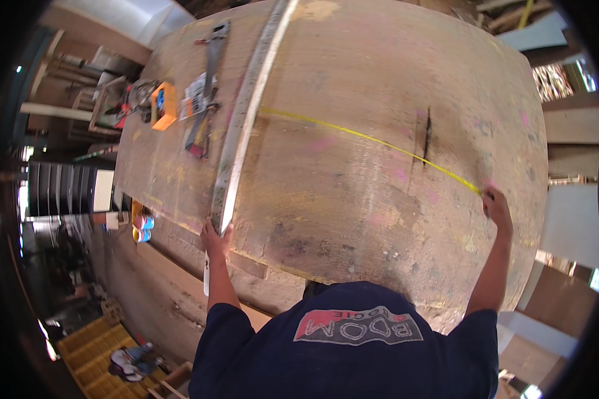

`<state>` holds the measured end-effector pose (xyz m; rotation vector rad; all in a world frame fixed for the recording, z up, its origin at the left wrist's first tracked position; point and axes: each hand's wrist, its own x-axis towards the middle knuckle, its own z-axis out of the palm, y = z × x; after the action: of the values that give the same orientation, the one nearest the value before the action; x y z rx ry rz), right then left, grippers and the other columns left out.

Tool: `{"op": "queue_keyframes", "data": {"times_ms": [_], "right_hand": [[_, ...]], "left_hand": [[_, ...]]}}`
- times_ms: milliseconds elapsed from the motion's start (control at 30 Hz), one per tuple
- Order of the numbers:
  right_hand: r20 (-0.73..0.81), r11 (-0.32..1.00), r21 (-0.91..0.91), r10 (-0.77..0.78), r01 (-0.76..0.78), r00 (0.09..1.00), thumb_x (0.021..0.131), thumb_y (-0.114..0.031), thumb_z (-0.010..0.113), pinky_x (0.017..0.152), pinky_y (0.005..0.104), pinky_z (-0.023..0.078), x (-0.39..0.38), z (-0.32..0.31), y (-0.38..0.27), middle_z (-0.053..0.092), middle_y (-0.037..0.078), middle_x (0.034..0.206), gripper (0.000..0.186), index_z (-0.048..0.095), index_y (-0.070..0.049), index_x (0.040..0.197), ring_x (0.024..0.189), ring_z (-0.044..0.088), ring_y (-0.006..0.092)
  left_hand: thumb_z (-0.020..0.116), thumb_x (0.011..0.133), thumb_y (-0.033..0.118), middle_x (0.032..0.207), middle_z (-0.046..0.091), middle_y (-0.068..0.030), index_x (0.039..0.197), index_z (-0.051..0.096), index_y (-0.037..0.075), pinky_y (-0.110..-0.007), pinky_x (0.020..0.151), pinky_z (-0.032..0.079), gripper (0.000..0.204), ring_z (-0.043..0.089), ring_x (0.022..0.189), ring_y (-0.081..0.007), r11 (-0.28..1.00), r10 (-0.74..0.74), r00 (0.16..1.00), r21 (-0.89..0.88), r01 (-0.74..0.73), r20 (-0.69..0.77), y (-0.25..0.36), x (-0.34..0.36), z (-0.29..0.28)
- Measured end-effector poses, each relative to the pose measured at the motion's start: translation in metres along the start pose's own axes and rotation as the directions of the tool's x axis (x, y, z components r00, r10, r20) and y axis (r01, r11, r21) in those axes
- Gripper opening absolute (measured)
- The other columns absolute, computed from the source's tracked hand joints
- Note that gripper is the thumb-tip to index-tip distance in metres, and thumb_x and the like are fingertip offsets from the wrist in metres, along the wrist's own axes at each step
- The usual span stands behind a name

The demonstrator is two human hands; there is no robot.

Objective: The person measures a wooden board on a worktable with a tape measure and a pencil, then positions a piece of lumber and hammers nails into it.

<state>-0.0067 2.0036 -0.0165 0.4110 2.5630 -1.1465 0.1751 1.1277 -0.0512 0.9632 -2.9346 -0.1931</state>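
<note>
My left hand [215, 239] has a grip on the near end of the long metal ruler [246, 113] lying across the wooden worktop [353, 213]. My right hand [496, 207] seems to pinch the end of the yellow tape [373, 139], far right. The tape runs from the ruler to that hand.

One broad worn wooden bench [353, 153] is filling the scene. One long grey metal straightedge [246, 113] is lying along its left half, and one yellow measuring tape [373, 139] is stretching across toward the right. One orange rectangular tool case [164, 105] is sitting at the far left. Two hands are showing: the left hand [215, 239] near, the right hand [497, 207] at the right edge.
</note>
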Motion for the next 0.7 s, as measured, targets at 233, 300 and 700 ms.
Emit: {"op": "queue_keyframes", "data": {"times_ms": [233, 300, 700], "right_hand": [[0.375, 0.906, 0.113, 0.341, -0.407, 0.862, 0.090, -0.014, 0.066, 0.048, 0.0333, 0.053, -0.084, 0.012, 0.009, 0.066, 0.007, 0.069, 0.013, 0.069, -0.002, 0.094, 0.051, 0.061, 0.0173], [0.429, 0.840, 0.222, 0.373, -0.496, 0.823, 0.091, -0.014, 0.064, 0.049, 0.0341, 0.054, -0.112, 0.031, -0.015, 0.068, 0.010, 0.072, 0.017, 0.068, 0.000, 0.101, 0.052, 0.063, 0.0194], [0.453, 0.737, 0.631, -0.095, -0.243, 0.887, 0.096, -0.024, 0.065, 0.063, 0.0314, 0.055, -0.114, 0.222, -0.212, 0.065, 0.009, 0.086, 0.049, 0.052, -0.001, 0.138, 0.069, 0.064, 0.0178]], "left_hand": [[0.081, 0.081, 0.058, 0.148, 0.046, -0.0302, 0.155, 0.042, 0.000, -0.057, 0.118, 0.036, 0.102, 0.043, 0.139, -0.0486, 0.996, -0.007, 1.000, -0.089, 0.006, -0.011, -0.002, -0.004, 0.003], [0.082, 0.080, 0.058, 0.149, 0.045, -0.0299, 0.155, 0.042, 0.001, -0.056, 0.119, 0.035, 0.102, 0.042, 0.140, -0.0483, 0.994, -0.045, 0.999, -0.096, 0.046, 0.004, 0.000, -0.007, -0.002], [0.082, 0.080, 0.056, 0.138, 0.052, -0.0280, 0.147, 0.044, -0.005, -0.056, 0.113, 0.040, 0.098, 0.048, 0.132, -0.0458, 0.994, -0.026, 1.000, -0.104, 0.024, -0.012, 0.000, -0.007, -0.008]]}}
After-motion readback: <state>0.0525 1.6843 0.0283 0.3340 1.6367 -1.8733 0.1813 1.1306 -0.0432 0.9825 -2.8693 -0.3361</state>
